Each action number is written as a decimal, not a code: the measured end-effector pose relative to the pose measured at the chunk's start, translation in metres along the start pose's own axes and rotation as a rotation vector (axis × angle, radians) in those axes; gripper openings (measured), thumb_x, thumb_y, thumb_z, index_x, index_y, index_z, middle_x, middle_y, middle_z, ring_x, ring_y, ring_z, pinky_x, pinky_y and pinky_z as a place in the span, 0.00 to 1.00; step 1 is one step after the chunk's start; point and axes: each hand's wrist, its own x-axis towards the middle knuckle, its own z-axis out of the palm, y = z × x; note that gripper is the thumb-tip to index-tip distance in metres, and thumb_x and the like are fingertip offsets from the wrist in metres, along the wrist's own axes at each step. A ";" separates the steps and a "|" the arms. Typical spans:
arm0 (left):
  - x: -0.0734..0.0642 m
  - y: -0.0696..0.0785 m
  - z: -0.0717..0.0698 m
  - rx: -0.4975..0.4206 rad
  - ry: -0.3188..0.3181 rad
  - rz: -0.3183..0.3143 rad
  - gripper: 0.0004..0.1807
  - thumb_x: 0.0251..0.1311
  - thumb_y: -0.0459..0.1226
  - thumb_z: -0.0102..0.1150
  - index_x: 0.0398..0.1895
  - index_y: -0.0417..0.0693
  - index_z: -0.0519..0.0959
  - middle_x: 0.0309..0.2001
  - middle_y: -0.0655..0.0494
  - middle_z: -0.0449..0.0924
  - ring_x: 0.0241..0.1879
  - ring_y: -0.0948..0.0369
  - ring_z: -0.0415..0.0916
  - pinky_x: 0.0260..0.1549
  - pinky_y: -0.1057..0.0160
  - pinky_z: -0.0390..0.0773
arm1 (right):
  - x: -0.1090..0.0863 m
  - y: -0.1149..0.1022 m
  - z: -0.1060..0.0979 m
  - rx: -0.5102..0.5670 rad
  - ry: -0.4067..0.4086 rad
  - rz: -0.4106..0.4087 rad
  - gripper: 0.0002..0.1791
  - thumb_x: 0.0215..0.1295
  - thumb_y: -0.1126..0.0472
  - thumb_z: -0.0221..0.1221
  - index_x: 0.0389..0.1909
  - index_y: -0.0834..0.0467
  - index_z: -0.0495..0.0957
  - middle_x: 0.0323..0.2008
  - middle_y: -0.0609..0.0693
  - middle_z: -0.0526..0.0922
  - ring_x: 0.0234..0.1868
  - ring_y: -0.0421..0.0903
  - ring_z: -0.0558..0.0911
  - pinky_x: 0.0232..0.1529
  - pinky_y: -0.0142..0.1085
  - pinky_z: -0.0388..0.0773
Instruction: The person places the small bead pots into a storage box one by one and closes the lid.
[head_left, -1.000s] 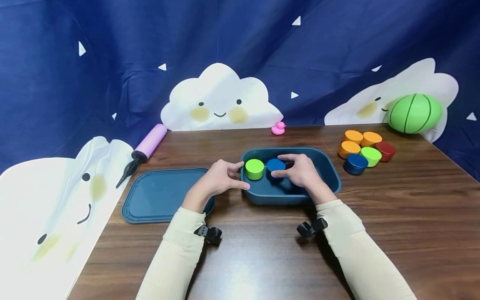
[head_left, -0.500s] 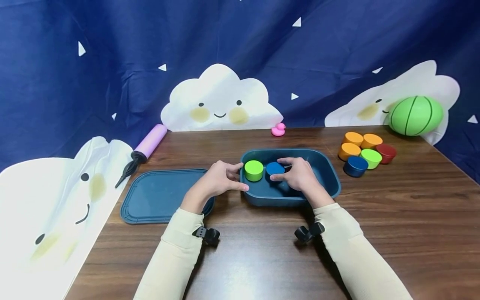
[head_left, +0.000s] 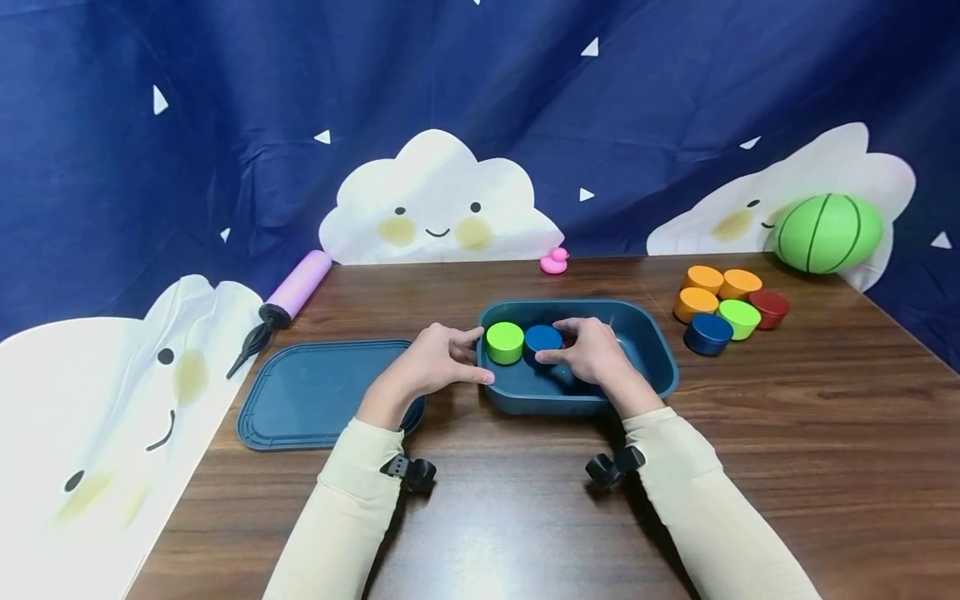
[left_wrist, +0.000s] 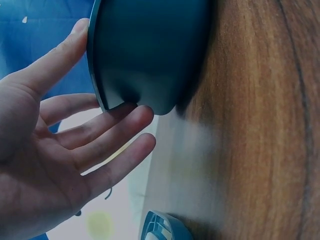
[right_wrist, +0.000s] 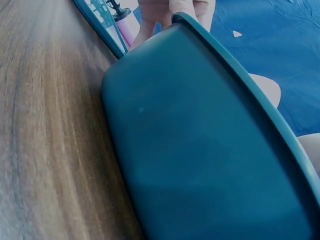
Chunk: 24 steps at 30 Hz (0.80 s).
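My right hand (head_left: 597,354) reaches into the teal box (head_left: 555,402), thumb and fingers pinching a blue cylinder block (head_left: 543,337). Close on its left, inside the box, stands a lime-green cylinder block (head_left: 505,342). At the box's left end is my left hand (head_left: 431,362), its thumb and fingers spread. In the left wrist view the thumb touches the box's rim, and the long, nearly straight fingers (left_wrist: 127,155) reach along the end wall. The right wrist view shows mostly the outside wall of the box (right_wrist: 200,145), which hides the right hand's grip.
A teal lid (head_left: 322,396) lies on the wooden table (head_left: 495,517) at left, partly behind the left wrist. A purple hand pump (head_left: 288,300) lies behind it. Several orange, red, green and blue cylinder blocks (head_left: 708,334) cluster at right, near a green ball (head_left: 828,233). A pink duck (head_left: 554,262) sits at the back.
The right hand has lowered the blue cylinder block onto the box floor and shifted it slightly left, nearer the green one. The left hand has stayed at the box's end.
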 end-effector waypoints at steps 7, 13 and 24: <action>0.000 0.000 0.002 0.007 0.000 -0.003 0.44 0.52 0.42 0.77 0.74 0.51 0.68 0.57 0.47 0.84 0.59 0.54 0.82 0.65 0.48 0.73 | 0.001 0.003 0.002 0.007 -0.010 0.002 0.40 0.65 0.48 0.67 0.72 0.62 0.67 0.63 0.66 0.77 0.63 0.62 0.73 0.73 0.67 0.51; -0.001 0.000 0.002 0.006 -0.003 -0.010 0.44 0.53 0.43 0.77 0.74 0.52 0.67 0.58 0.47 0.83 0.58 0.54 0.82 0.65 0.48 0.74 | 0.003 0.004 0.003 -0.003 -0.024 0.002 0.39 0.66 0.49 0.67 0.74 0.58 0.66 0.67 0.66 0.73 0.70 0.65 0.68 0.74 0.69 0.45; 0.001 -0.002 0.000 0.014 -0.007 0.021 0.44 0.53 0.43 0.77 0.74 0.51 0.68 0.60 0.46 0.82 0.56 0.54 0.83 0.63 0.48 0.76 | 0.003 0.002 0.000 -0.008 -0.020 0.003 0.40 0.66 0.49 0.67 0.75 0.58 0.65 0.67 0.66 0.73 0.71 0.65 0.67 0.74 0.68 0.47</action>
